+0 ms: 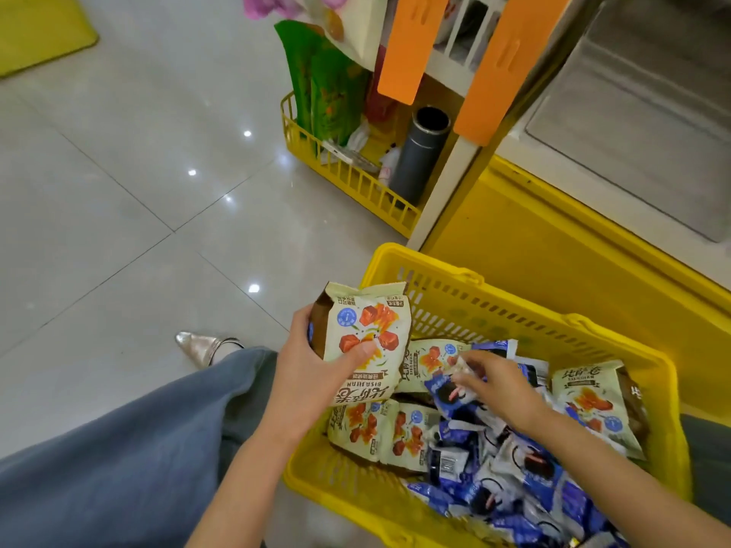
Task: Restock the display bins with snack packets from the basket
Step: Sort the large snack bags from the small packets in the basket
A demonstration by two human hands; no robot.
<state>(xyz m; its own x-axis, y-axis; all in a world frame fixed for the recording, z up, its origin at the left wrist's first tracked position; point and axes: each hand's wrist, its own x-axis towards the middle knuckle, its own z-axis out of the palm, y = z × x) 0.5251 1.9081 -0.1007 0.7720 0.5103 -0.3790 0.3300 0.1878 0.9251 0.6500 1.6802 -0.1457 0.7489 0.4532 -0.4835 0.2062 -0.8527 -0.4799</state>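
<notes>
Left hand (312,373) grips cream snack packet (366,334), red cubes printed, over yellow basket (435,267) left rim. Right hand (500,387) pinches blue-white packet (449,389) inside. Open tiled floor (138,191) left.

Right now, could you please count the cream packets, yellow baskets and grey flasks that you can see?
Cream packets: 5 (1 held in the left hand)
Yellow baskets: 2
Grey flasks: 1
Total: 8
</notes>
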